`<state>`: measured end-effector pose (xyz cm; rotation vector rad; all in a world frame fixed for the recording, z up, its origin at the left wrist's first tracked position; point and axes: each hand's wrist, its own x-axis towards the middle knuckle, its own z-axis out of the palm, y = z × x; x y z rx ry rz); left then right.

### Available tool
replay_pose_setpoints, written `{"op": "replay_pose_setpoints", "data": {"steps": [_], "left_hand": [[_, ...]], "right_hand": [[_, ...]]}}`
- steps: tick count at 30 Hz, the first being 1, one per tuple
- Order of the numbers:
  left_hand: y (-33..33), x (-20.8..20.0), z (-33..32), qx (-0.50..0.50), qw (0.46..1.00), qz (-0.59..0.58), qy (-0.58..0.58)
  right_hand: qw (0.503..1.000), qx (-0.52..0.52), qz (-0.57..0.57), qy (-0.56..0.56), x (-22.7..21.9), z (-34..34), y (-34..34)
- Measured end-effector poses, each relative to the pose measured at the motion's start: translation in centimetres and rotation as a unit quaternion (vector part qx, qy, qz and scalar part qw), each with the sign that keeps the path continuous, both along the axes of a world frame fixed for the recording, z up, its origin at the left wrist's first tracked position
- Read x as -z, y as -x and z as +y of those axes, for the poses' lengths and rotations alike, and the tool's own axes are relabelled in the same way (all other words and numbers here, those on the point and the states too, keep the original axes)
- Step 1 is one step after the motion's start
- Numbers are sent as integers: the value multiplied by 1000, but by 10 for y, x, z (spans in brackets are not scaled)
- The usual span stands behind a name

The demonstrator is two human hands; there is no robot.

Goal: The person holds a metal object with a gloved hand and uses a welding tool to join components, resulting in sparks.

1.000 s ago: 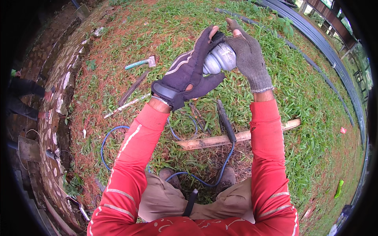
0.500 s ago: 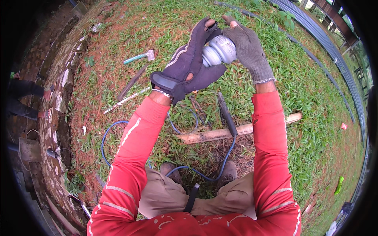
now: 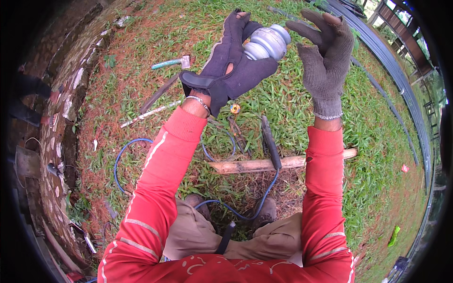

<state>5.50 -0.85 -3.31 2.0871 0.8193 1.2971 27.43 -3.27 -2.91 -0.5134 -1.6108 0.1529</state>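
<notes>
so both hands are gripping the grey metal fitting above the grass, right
Not quite. In the head view only the left hand grips the grey metal fitting above the grass; the right hand is open beside it, fingers spread, not touching it.

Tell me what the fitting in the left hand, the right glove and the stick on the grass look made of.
Fitting: likely metal, dull silver-grey with ridged rings. Right glove: knitted grey fabric, its ribbed cuff showing the weave. Stick: bare pale wood or bamboo, matte and rough.
</notes>
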Motion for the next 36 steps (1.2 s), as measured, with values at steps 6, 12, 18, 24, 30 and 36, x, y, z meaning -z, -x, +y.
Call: {"op": "replay_pose_setpoints", "data": {"steps": [6, 12, 18, 24, 30, 36], "left_hand": [[6, 2, 6, -22, 999, -8, -28], [8, 4, 7, -7, 999, -20, -26], [11, -1, 0, -10, 1000, -12, 9], [5, 3, 1, -26, 999, 13, -29], [11, -1, 2, 64, 997, -2, 31], [5, 2, -1, 126, 991, 49, -14]], "right_hand": [[992, -3, -107, -68, -3, 10, 11], [984, 66, -162, -37, 1, -6, 27], [985, 95, -117, -83, 3, 3, 30], [990, 101, -61, -73, 0, 8, 20], [952, 211, 47, 218, -16, 0, -13], [945, 171, -122, 251, -11, -5, -12]]}}
